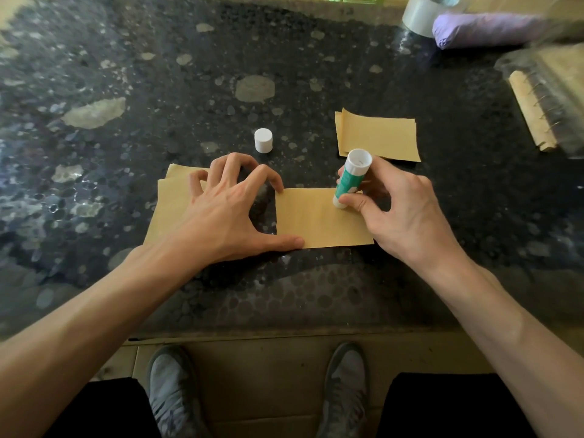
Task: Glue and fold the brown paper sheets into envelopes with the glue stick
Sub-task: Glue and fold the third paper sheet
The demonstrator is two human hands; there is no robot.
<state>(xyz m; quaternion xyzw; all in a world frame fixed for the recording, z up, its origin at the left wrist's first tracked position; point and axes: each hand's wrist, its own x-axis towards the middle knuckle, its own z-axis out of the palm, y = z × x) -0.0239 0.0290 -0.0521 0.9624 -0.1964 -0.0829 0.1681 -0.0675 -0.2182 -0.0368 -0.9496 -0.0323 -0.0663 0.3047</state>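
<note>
A folded brown paper sheet (pixel 319 219) lies on the dark speckled table (pixel 189 90) in front of me. My right hand (pixel 401 210) grips a green and white glue stick (pixel 350 177), upside down, its tip against the sheet's far right edge. My left hand (pixel 227 210) is spread over a stack of brown sheets (pixel 164 200); its thumb and index fingertip press on the folded sheet's left edge. The white glue cap (pixel 263 140) stands upright behind my left hand. A second pile of folded brown paper (pixel 377 137) lies behind my right hand.
A clear tape roll (pixel 420 17) and a purple bundle (pixel 483 28) sit at the far right. A spiral-bound pad in clear plastic (pixel 543 99) lies at the right edge. My shoes (pixel 170 390) show below the table's front edge.
</note>
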